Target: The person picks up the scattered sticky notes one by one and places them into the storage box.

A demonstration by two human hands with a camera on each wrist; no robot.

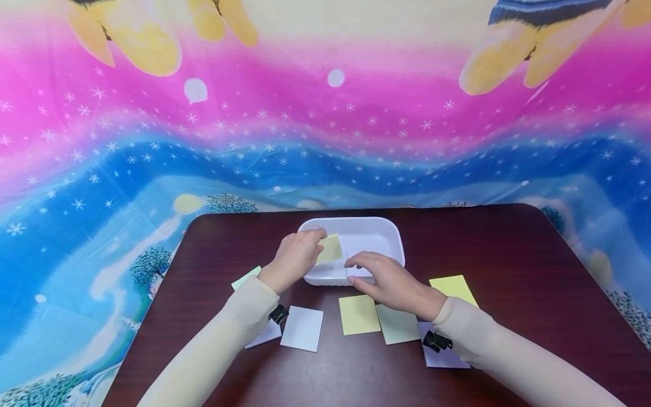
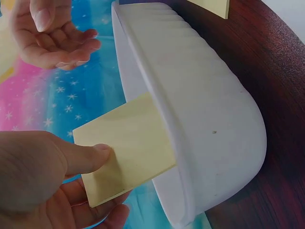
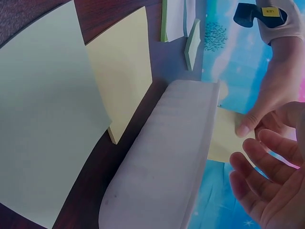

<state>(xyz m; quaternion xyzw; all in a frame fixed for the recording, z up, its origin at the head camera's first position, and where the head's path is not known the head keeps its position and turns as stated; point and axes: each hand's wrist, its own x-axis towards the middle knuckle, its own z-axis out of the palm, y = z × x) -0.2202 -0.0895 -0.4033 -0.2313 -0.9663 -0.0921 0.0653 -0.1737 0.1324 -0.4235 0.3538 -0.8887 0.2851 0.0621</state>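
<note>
My left hand point(image 1: 299, 254) pinches a pale yellow sticky-note pad point(image 2: 128, 148), thumb on its face and fingers behind. In the left wrist view the pad's far end dips past the rim of a white plastic tub point(image 2: 205, 105). Over the front right part of the tub point(image 1: 378, 226) hovers my right hand point(image 1: 389, 282), its fingers loosely bent with nothing between them. Both wrist views show that right hand point(image 3: 271, 176) apart from the pad.
Nearer me lie a white pad point(image 1: 302, 329), a yellow pad point(image 1: 359, 315) and a grey-green pad point(image 1: 399, 324). A bright yellow pad point(image 1: 454, 289) and a lilac pad point(image 1: 442, 353) sit by the right forearm. Beside the left forearm is a light green pad point(image 1: 246, 278).
</note>
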